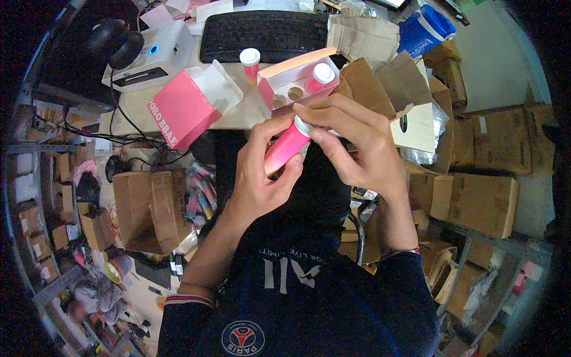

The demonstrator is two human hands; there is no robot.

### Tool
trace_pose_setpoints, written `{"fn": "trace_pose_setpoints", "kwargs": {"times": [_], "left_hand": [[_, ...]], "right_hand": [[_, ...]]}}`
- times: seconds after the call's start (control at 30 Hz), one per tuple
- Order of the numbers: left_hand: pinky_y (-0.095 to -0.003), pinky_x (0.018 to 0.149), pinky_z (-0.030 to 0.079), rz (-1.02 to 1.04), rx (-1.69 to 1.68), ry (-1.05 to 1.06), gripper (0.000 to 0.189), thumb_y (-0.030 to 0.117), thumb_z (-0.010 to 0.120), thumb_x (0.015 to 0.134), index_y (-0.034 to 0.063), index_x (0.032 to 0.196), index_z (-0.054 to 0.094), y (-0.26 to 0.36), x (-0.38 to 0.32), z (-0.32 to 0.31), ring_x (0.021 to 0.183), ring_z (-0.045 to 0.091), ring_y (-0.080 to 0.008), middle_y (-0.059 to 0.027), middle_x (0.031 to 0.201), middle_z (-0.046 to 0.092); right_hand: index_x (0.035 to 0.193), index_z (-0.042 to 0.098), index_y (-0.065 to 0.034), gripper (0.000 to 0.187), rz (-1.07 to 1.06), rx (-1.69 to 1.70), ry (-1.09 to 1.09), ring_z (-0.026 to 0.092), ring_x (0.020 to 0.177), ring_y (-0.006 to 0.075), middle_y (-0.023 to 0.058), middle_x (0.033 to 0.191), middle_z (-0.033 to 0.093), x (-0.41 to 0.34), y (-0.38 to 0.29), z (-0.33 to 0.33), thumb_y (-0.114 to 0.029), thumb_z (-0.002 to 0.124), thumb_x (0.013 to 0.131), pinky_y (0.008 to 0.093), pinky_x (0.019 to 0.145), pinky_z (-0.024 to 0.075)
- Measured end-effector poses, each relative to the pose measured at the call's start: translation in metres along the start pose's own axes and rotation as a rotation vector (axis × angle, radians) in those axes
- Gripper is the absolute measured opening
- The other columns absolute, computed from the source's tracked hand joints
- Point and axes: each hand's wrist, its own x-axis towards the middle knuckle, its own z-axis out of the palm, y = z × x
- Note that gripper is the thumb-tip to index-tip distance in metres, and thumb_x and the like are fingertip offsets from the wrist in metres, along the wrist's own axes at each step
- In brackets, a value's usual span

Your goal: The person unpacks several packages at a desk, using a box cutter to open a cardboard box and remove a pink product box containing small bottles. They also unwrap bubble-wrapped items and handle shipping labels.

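My left hand (267, 174) is closed around a pink tube with a white cap (285, 149), held tilted above the table's front edge. My right hand (357, 143) has its thumb and fingertips at the cap; whether they grip it is hard to tell. Just beyond the hands is an open pink carton (263, 91) with an insert of round holes, and a second capped tube (320, 78) stands in it. Another capped tube (250, 67) stands on the table left of that carton. A larger pink box (185, 107) with raised white flaps lies further left, at the table's edge.
A black keyboard (263, 35) lies behind the tubes. A white device with a blue light (156, 58) and black cables are at the left. Open cardboard (366, 85) and a blue container (424, 31) are at the right. Cardboard boxes (147, 209) stand lower down on both sides.
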Motion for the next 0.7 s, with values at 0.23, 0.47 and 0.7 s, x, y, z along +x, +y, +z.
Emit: {"fn": "trace_pose_setpoints", "kwargs": {"times": [0.23,0.47,0.7], "left_hand": [[-0.0376,0.091,0.061,0.044,0.039,-0.010,0.056,-0.002,0.079,0.093,-0.0028,0.144,0.059,0.003,-0.007,-0.007,0.105,0.077,-0.0298,-0.0229,0.127,0.073],[-0.0379,0.091,0.060,0.064,-0.027,0.023,0.056,-0.002,0.079,0.093,-0.0024,0.145,0.057,0.000,-0.014,-0.004,0.103,0.075,-0.0284,-0.0229,0.124,0.071],[-0.0402,0.095,0.057,0.160,-0.160,0.028,0.059,0.005,0.078,0.098,-0.0005,0.148,0.047,-0.015,-0.018,-0.003,0.108,0.069,-0.0264,-0.0233,0.128,0.068]], "right_hand": [[0.121,0.079,0.0054,0.029,0.028,0.126,-0.012,0.078,0.099,0.0322,0.0198,0.110,0.077,-0.001,0.005,0.008,-0.013,0.079,0.099,0.0383,0.087,0.0601],[0.114,0.079,0.0069,0.022,-0.009,0.210,0.108,0.075,0.092,0.0327,0.0183,0.099,0.074,-0.003,0.008,0.026,-0.009,0.073,0.099,0.0400,0.083,0.0586],[0.117,0.080,0.0055,0.024,-0.062,0.208,0.151,0.076,0.095,0.0349,0.0201,0.104,0.074,0.000,-0.007,0.029,-0.007,0.076,0.096,0.0405,0.086,0.0602]]}}
